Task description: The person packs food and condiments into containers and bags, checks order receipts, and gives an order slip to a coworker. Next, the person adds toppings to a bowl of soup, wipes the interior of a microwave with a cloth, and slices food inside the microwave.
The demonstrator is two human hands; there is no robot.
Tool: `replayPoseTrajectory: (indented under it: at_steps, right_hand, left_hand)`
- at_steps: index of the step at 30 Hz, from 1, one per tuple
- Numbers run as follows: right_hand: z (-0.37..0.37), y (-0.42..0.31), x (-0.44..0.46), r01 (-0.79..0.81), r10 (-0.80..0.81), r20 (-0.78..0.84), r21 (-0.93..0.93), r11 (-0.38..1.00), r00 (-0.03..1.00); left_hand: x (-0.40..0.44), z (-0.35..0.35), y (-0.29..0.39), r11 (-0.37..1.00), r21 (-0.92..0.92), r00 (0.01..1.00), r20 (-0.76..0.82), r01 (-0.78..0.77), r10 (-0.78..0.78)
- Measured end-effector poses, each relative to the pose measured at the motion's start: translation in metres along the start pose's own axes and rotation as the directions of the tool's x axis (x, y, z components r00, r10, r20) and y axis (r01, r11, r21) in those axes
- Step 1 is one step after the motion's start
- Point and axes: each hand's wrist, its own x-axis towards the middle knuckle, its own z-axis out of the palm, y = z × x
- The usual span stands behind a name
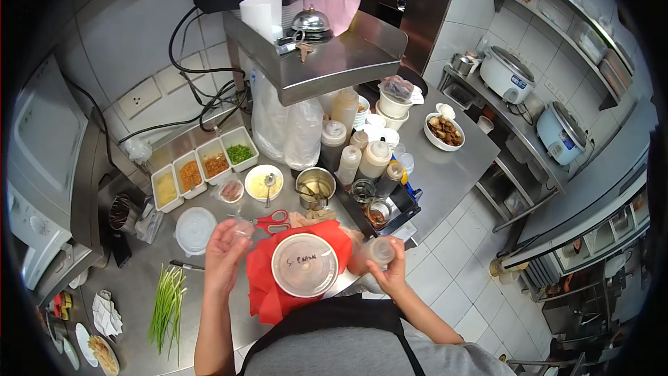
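A round tub with a clear lid and dark handwriting (305,265) rests on a red cloth-like bag (263,285) at the counter's near edge. To its left, my left hand (232,242) has its fingers closed on a small clear plastic piece (243,226). My right hand (390,268) grips a small translucent cup (380,251) right of the tub. Red-handled scissors (273,221) lie just behind the bag. A round clear lid (196,230) is on the counter left of my left hand, with green stalks (167,310) nearer the edge.
White trays of toppings (202,178) line the back left. A bowl with a spoon (264,184), a metal pot (315,188) and squeeze bottles (376,159) stand behind the tub. A steel shelf (337,73) overhangs the counter. A bowl of food (444,131) sits farther right.
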Motion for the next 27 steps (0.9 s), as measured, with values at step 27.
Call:
replayPoseTrajectory:
  at_steps: [27]
  right_hand:
    - [0.061, -0.126, 0.184, 0.543, 0.028, 0.634, -0.684, 0.487, 0.773]
  left_hand:
    - [0.032, 0.044, 0.03, 0.651, 0.627, 0.887, 0.429, -0.428, 0.17]
